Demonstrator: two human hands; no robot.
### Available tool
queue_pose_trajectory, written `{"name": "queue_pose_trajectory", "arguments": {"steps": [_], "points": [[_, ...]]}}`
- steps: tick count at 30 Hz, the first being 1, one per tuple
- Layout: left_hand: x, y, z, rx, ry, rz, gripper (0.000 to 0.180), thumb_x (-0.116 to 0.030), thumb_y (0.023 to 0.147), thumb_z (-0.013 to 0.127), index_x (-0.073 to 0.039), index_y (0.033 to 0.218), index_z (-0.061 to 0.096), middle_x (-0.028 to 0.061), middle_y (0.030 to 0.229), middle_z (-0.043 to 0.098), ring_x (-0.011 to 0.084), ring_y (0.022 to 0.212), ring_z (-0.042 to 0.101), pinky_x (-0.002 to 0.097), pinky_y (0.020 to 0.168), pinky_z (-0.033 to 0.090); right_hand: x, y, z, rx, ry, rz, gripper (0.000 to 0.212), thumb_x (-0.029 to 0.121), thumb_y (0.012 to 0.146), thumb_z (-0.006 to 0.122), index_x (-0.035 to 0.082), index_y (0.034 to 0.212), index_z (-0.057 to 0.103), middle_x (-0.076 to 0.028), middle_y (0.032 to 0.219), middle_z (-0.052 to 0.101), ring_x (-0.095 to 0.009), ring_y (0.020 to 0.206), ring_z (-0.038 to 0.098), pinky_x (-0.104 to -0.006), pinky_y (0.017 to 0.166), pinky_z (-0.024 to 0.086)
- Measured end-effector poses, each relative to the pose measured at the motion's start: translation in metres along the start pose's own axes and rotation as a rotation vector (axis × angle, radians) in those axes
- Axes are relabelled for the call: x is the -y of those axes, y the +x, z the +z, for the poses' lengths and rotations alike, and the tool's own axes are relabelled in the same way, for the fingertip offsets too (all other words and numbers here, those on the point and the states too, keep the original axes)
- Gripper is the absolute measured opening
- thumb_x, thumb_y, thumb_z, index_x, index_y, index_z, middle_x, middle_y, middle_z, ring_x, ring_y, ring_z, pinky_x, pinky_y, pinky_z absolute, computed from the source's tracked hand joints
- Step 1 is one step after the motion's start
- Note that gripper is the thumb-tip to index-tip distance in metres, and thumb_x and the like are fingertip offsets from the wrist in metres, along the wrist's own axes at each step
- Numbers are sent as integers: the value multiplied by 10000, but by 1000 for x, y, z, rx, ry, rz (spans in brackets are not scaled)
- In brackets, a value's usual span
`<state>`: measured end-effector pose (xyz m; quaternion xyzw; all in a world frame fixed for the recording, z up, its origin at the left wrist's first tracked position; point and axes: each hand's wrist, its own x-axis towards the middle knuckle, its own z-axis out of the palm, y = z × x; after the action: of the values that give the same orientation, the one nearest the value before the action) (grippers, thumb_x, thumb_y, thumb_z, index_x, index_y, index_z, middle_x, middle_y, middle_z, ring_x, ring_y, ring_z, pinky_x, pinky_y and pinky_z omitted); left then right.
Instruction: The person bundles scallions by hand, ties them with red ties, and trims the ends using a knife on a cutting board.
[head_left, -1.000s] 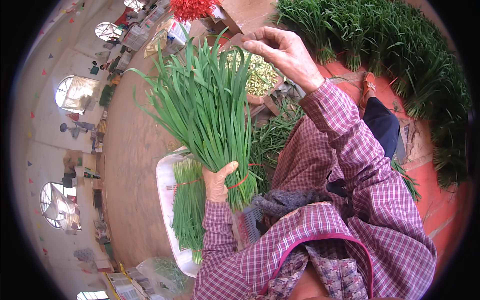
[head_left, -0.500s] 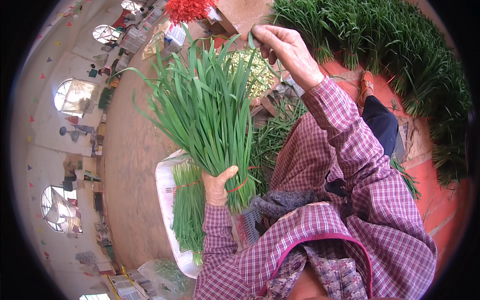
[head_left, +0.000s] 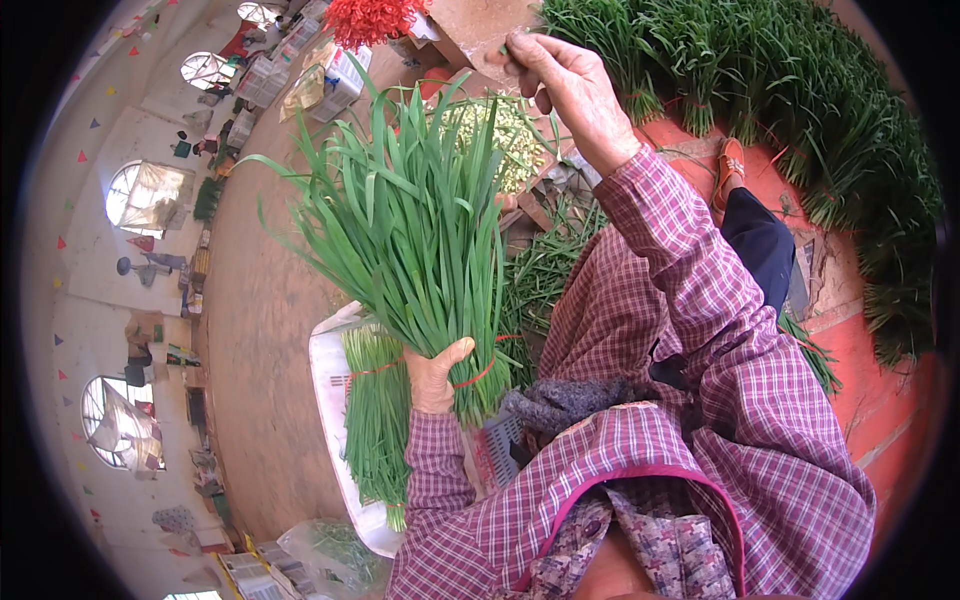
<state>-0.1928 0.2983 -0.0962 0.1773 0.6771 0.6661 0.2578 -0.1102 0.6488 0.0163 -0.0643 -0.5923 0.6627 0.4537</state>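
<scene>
My left hand (head_left: pixel 432 378) is wrapped round the lower part of a bunch of garlic chives (head_left: pixel 405 240), long flat green leaves fanning out upward. A red band (head_left: pixel 476 374) circles the bunch near its base. My right hand (head_left: pixel 580 95) is raised at the top, beyond the leaf tips and apart from the bunch. Its thumb and fingers pinch together, with a small bit of green leaf (head_left: pixel 503 48) showing at the fingertips. Beside my left wrist, tied bunches of thinner green stalks (head_left: pixel 375 425) lie in a white plastic crate (head_left: pixel 328 385).
Loose green trimmings (head_left: pixel 550 265) lie in front of my lap, near a container of pale chopped pieces (head_left: pixel 508 140). Many leafy bunches (head_left: pixel 740 80) stand along the right on red flooring (head_left: pixel 880 400). A red stringy bundle (head_left: pixel 372 20) is at the top; a plastic bag (head_left: pixel 335 550) lies lower left.
My right hand has moved slightly up and left. The leaf that hung from its fingertips now shows only as a small green bit. My left hand keeps its hold on the bunch.
</scene>
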Motion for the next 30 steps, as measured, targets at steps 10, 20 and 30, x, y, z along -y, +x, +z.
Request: {"name": "queue_pose_trajectory", "arguments": {"steps": [10, 20, 30], "points": [[1, -6, 1, 17, -5, 26, 740, -47, 661, 901, -29, 1319, 563, 68, 1217, 653, 215, 1090, 646, 372, 995, 525, -14, -13, 17, 297, -260, 25, 402, 380, 880, 763, 28, 1074, 751, -54, 881, 735, -108, 822, 658, -293, 758, 531], [0, -8, 3, 32, -65, 26, 682, -52, 659, 904, -16, 1271, 605, 75, 1142, 694, 207, 1036, 680, 357, 924, 573, -27, 3, 0, -121, 168, 126, 341, 411, 932, 692, 100, 1060, 747, 41, 834, 623, -42, 717, 539, -210, 644, 450], [-1, -2, 7, 0, -64, 72, 732, 0, 682, 895, -37, 1328, 552, 59, 1188, 669, 197, 1049, 671, 354, 949, 570, 0, -55, 36, 48, -350, -305, 227, 167, 965, 663, 37, 1151, 680, -63, 1037, 672, -159, 963, 641, -298, 867, 503]]}}
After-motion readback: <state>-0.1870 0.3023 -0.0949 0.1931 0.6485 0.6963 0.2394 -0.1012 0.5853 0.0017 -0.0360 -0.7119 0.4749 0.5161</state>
